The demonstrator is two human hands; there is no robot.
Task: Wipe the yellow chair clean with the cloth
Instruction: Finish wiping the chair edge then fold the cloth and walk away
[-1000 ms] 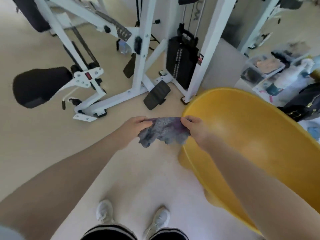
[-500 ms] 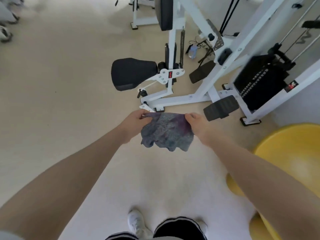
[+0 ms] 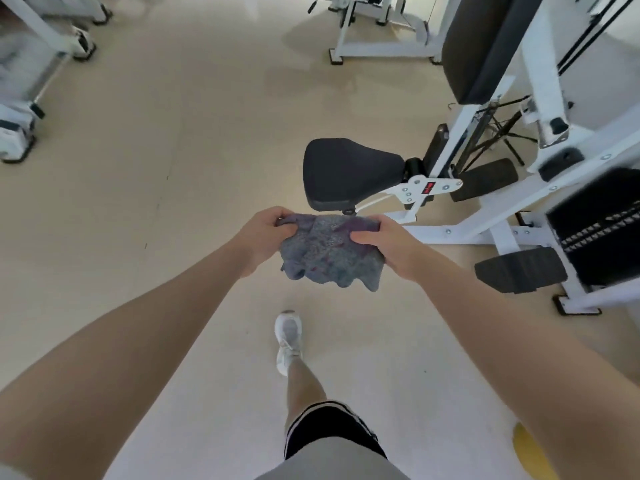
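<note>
Out in front of you, above the beige floor (image 3: pixel 145 188), your two hands hold the cloth (image 3: pixel 329 254) stretched between them. Your left hand (image 3: pixel 266 233) is closed over its upper left corner, and your right hand (image 3: pixel 388 244) pinches the upper right edge, thumb lying across the fabric. The cloth is a mottled grey-blue with purple blotches — soft, crumpled, its lower edge hanging in loose ruffles clear of the floor. Just beyond it stands the black padded seat (image 3: pixel 346 171) of a white exercise machine (image 3: pixel 485 216), which runs along the right side of the floor. One white shoe (image 3: pixel 288 341) is planted below the cloth. Of the yellow chair (image 3: pixel 530 455), only a sliver shows at the bottom right edge — well apart from the cloth, partly behind your right forearm.
</note>
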